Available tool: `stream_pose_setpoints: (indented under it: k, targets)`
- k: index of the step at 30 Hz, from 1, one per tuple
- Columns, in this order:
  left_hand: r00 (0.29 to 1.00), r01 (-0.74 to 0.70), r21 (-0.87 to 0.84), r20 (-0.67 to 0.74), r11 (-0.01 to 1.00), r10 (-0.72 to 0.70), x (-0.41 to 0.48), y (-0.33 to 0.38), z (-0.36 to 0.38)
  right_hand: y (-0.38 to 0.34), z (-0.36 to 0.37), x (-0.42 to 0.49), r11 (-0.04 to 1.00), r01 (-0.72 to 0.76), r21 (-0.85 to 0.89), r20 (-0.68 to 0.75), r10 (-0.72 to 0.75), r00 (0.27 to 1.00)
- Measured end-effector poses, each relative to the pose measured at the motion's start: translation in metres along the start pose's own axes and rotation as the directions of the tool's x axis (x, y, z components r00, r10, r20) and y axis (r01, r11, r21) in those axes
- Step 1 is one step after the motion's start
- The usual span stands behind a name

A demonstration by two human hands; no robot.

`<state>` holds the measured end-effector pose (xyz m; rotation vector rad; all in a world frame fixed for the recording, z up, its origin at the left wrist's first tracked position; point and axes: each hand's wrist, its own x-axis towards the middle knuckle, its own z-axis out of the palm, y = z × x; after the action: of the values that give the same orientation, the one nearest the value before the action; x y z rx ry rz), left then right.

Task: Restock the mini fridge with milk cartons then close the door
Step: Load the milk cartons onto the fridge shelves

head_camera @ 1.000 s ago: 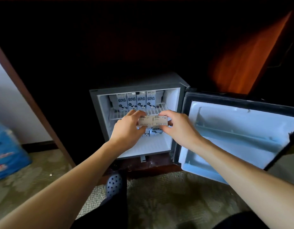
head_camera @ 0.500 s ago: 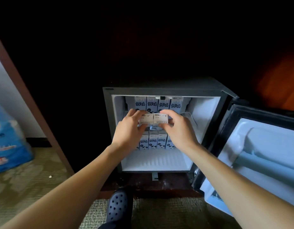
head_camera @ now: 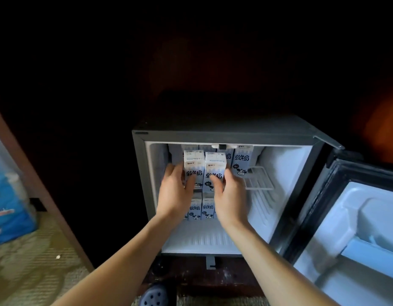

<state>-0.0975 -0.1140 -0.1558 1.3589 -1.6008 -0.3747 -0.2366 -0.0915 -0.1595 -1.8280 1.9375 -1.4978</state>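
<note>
White-and-blue cartons, one in each grip. My left grip [head_camera: 175,191] is wrapped round the left carton [head_camera: 192,168], thumb across its front, and my right grip [head_camera: 228,195] clasps the right carton [head_camera: 214,173] the same way. Both stand upright, long axis vertical, sides touching, just inside the mouth of the fridge [head_camera: 224,134] at the level of the wire shelf [head_camera: 258,180]. Straight beyond them, deeper in, a back row [head_camera: 241,162] stands on that shelf, so I judge the move ahead to be a short push forward. Whether the two bases sit on the wire I cannot tell; my hands hide them. Lower cartons [head_camera: 202,208] stand beneath. Bare wire shows to the right of my pair. The door [head_camera: 356,228] hangs open on the right, nearer my right grip, so that one looks best placed to swing it shut.
</note>
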Motion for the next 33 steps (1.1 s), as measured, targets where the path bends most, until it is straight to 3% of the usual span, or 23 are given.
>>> stream_pose_setpoints:
  k: [5, 11, 15, 24, 33]
  targets:
    - [0.999, -0.043, 0.079, 0.030, 0.996, 0.040, 0.002, -0.022, 0.015, 0.020, 0.019, 0.006, 0.998, -0.029, -0.058, 0.096, 0.035, 0.995]
    - [0.998, -0.036, 0.153, 0.056, 0.988, 0.027, -0.007, -0.040, 0.017, 0.035, 0.039, -0.002, 0.999, 0.008, 0.047, -0.022, -0.007, 1.000]
    - [0.998, -0.059, 0.196, -0.004, 0.979, 0.061, -0.010, -0.042, 0.019, 0.037, 0.044, -0.004, 0.999, 0.031, 0.043, -0.082, -0.028, 0.996]
    - [0.999, 0.049, 0.274, -0.007, 0.960, -0.049, 0.000, -0.047, 0.027, 0.032, 0.051, -0.007, 0.996, 0.082, -0.030, -0.149, -0.086, 0.985]
    - [0.988, -0.012, 0.371, 0.147, 0.929, -0.046, -0.006, -0.044, 0.017, 0.034, 0.047, -0.013, 0.998, 0.008, 0.062, 0.001, -0.008, 1.000]
